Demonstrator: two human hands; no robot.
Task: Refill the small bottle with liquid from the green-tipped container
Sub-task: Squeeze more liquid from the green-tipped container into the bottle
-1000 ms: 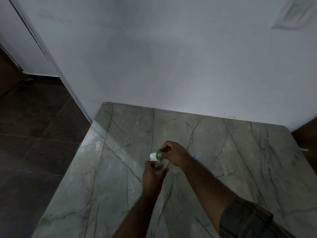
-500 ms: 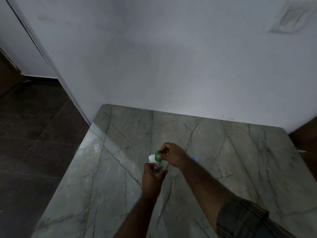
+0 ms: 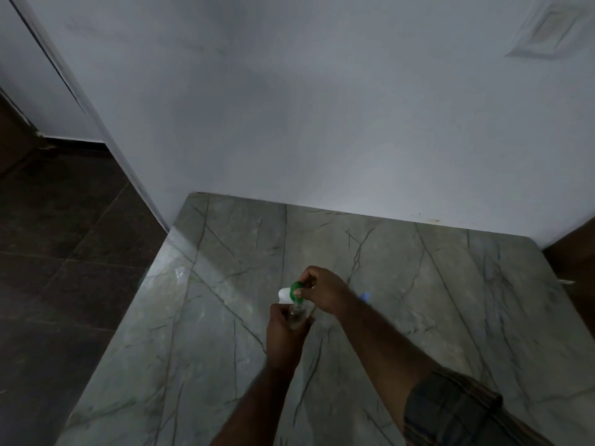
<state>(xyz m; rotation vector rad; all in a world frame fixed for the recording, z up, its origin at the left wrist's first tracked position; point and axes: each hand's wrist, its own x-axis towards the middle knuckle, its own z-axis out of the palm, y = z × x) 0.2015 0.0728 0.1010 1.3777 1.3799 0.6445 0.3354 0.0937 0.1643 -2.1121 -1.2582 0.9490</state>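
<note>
Between the right fingers point(image 3: 309, 277), pinched, sits the green tip of the container point(image 3: 287, 292), white plastic body tilted onto the bottle point(image 3: 297, 313) mouth just below. The left fingers point(image 3: 277, 314) curl round that clear, rounded bottle. Nothing has shifted in the last second, so filling probably continues. Underneath spreads the glossy, veined desk point(image 3: 450, 317).

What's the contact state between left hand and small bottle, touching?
Touching. Head view: the left hand wraps its fingers round the small bottle, no gap visible.

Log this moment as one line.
left hand: grips small bottle | right hand: holds green-tipped container at its mouth | surface: marble table
</note>
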